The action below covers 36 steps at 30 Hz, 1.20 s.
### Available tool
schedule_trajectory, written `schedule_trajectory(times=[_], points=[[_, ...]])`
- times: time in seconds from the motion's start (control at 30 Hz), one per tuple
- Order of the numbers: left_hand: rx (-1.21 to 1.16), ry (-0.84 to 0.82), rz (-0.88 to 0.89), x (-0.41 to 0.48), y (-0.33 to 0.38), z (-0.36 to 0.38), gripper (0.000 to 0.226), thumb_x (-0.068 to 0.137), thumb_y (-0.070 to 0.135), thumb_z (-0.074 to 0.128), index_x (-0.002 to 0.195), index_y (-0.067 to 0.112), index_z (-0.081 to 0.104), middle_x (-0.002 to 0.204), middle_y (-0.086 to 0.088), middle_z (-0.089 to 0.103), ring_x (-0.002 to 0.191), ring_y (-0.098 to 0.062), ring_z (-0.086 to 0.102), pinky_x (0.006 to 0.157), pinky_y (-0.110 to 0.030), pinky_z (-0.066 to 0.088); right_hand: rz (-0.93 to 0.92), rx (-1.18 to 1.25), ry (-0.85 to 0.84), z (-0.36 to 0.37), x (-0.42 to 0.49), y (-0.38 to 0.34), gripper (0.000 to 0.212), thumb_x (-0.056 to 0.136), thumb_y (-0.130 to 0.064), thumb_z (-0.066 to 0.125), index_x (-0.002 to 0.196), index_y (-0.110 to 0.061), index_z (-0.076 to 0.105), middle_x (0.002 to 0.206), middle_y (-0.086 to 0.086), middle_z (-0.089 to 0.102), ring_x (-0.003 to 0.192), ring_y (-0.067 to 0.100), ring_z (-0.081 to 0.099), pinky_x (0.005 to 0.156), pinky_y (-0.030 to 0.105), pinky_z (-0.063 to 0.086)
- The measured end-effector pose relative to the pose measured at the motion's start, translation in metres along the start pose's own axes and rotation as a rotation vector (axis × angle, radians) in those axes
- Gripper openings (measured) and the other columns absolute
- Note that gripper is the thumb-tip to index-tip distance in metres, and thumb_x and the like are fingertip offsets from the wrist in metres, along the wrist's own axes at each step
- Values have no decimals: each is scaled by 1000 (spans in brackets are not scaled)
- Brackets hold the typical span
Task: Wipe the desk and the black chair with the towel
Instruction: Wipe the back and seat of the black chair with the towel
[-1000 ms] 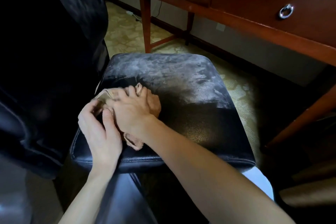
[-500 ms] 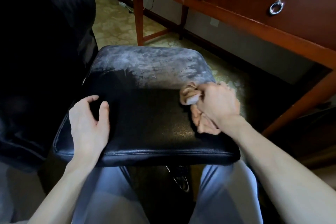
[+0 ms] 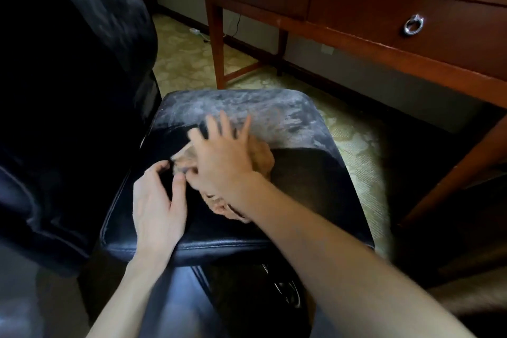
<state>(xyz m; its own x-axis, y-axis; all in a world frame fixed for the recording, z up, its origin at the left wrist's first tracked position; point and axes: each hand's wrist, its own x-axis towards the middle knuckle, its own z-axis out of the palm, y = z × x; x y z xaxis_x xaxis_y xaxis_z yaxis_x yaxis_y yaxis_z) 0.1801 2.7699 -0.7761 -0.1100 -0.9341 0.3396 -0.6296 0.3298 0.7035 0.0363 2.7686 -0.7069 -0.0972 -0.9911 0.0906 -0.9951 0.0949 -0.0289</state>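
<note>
The black chair's seat [image 3: 310, 186] fills the middle; its far half is grey with dust, its near half dark and shiny. A bunched tan towel [image 3: 260, 155] lies on the seat's middle left. My right hand [image 3: 222, 156] presses flat on the towel with fingers spread and blurred. My left hand [image 3: 157, 203] rests on the seat's near left part, thumb and forefinger touching the towel's left edge; whether they pinch it is unclear. The brown wooden desk [image 3: 356, 33] with two ring-handled drawers stands at the upper right.
The chair's black backrest [image 3: 68, 90] rises on the left. Patterned yellow-green carpet [image 3: 359, 145] lies beyond and right of the seat. A cable and plug [image 3: 196, 31] lie on the floor by the desk's leg. My legs show under the seat's near edge.
My right hand has swept the towel from the seat's right side back to the middle left and spread its fingers. My left hand has moved up to the towel's edge.
</note>
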Motion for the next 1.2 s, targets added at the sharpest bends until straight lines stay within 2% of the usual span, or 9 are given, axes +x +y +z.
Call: schedule_trajectory(times=[0.1, 0.27, 0.5, 0.7, 0.8, 0.9, 1.0, 1.07, 1.2], points=[[-19, 0, -12, -1, 2, -2, 48, 105, 42, 46, 138, 8, 53, 136, -10, 60, 129, -30, 50, 101, -35, 36, -14, -10, -145, 28, 13, -4, 66, 94, -61, 46, 154, -36, 35, 163, 10, 29, 151, 41, 16, 112, 78, -7], [-9, -19, -51, 4, -7, -3, 39, 106, 31, 51, 137, 7, 53, 134, -13, 60, 129, -33, 49, 108, -39, 35, -9, -40, 26, 35, -3, 45, 48, 93, -54, 48, 135, -32, 56, 135, -4, 59, 127, 26, 46, 106, 60, 26], [-48, -8, -77, 3, -8, -5, 40, 107, 35, 50, 137, 8, 52, 134, -13, 60, 128, -33, 52, 108, -44, 39, 383, -125, 64, 19, -56, 156, 37, 89, -57, 54, 115, -34, 66, 121, -9, 66, 117, 23, 54, 94, 47, 39], [20, -9, -62, 3, 1, 1, 53, 102, 52, 42, 138, 14, 52, 134, -9, 62, 127, -32, 53, 104, -51, 43, 1020, 715, 122, 21, -112, 218, 26, 90, -47, 66, 99, -27, 78, 104, 7, 76, 103, 32, 69, 84, 33, 51], [83, -42, -19, 4, 1, 4, 67, 96, 62, 32, 139, 15, 51, 136, -8, 63, 128, -33, 53, 105, -53, 44, 1154, 1026, 158, 27, -117, 225, 29, 87, -41, 71, 77, -14, 71, 64, 0, 71, 66, 17, 70, 60, 20, 51], [92, -39, -34, 3, -1, 4, 67, 95, 62, 33, 138, 15, 53, 135, -10, 64, 127, -35, 54, 104, -54, 44, 1135, 1143, 32, 22, -116, 222, 22, 105, -23, 55, 90, -10, 64, 44, -3, 61, 34, 8, 54, 38, 13, 40], [137, -65, -24, 1, 2, 5, 65, 97, 61, 34, 138, 15, 53, 133, -10, 64, 126, -34, 54, 104, -53, 43, 1082, 700, 49, 15, -98, 222, 47, 96, -58, 57, 91, -14, 71, 98, 14, 75, 81, 29, 68, 76, 30, 52], [150, -75, -12, -1, 3, 6, 60, 100, 57, 36, 138, 14, 54, 133, -10, 64, 127, -32, 53, 105, -52, 43, 928, 483, 114, 1, -81, 205, 60, 87, -78, 49, 100, -25, 73, 103, 9, 72, 93, 35, 64, 85, 41, 54], [126, -64, -24, -5, 7, 6, 54, 103, 51, 40, 139, 14, 55, 135, -9, 63, 129, -30, 52, 106, -51, 43, 370, 355, 278, -21, -32, 132, 54, 87, -77, 43, 120, -44, 68, 111, -2, 75, 105, 27, 69, 91, 45, 55]])
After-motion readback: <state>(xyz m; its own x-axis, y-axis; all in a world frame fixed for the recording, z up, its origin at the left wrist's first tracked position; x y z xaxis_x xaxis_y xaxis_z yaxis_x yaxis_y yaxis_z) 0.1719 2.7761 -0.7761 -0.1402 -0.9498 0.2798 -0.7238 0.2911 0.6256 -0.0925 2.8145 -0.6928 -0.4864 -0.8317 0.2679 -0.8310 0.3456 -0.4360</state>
